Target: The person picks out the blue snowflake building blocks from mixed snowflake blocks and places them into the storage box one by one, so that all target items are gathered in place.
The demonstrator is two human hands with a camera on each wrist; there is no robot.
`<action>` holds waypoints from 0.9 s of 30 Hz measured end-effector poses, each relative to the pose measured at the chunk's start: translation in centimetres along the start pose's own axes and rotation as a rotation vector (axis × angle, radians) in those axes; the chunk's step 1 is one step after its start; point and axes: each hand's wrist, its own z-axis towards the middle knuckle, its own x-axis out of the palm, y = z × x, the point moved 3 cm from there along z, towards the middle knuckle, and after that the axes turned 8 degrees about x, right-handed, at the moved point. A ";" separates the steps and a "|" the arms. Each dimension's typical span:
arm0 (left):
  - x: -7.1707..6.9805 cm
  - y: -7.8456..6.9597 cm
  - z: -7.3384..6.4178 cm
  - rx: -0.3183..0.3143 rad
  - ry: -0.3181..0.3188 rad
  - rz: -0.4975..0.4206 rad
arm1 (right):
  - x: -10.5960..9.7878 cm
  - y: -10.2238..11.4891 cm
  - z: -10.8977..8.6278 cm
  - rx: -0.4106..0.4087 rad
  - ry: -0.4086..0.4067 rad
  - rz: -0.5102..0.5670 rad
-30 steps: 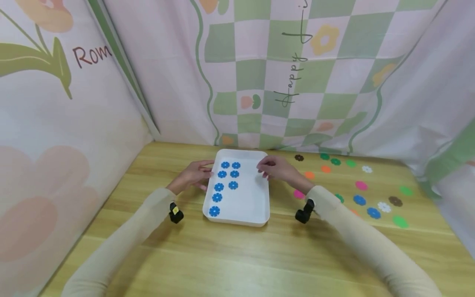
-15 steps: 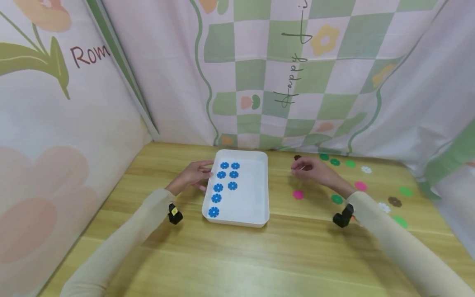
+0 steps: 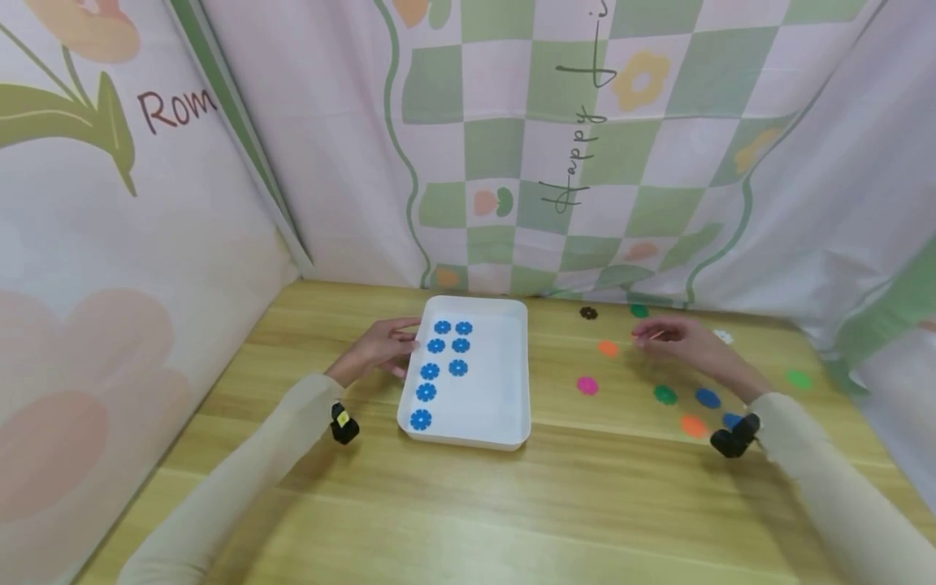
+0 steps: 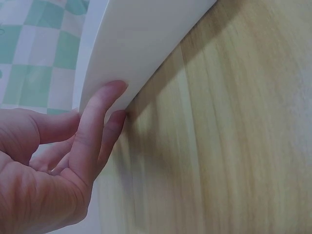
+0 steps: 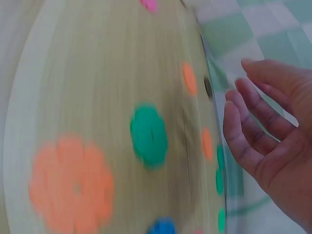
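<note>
A white tray [image 3: 493, 398] lies on the table with several blue flower-shaped discs [image 3: 426, 392] in two columns on its left side. At the tray's left edge my left hand [image 3: 380, 345] rests, its fingers fairly straight. In the left wrist view, fingertips [image 4: 116, 88] touch the outer wall and the thumb tip meets the rim. My right hand [image 3: 683, 345] hovers over the scattered discs on the right. The right wrist view shows its fingers [image 5: 263, 114] loosely bent, apart from the thumb, with nothing between them.
Loose discs lie right of the tray: orange [image 3: 608, 348], pink [image 3: 587, 385], green [image 3: 665, 395], blue [image 3: 708, 397], dark brown [image 3: 588, 313], white [image 3: 722, 336] and light green [image 3: 800, 379]. A checked curtain [image 3: 497, 146] hangs behind the wooden table [image 3: 468, 512].
My right hand has moved rightward from over the tray's right edge to above the loose discs. The left hand stays at the tray, and the blue discs in it keep their places.
</note>
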 end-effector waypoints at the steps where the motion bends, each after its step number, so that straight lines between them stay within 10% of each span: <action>1: 0.0 0.0 0.0 -0.001 0.001 -0.001 | -0.5 -0.6 -0.3 0.009 -0.011 -0.011; 27: -0.2 0.7 0.5 -0.005 0.012 0.009 | -3.9 -7.7 -6.0 0.010 0.169 -0.073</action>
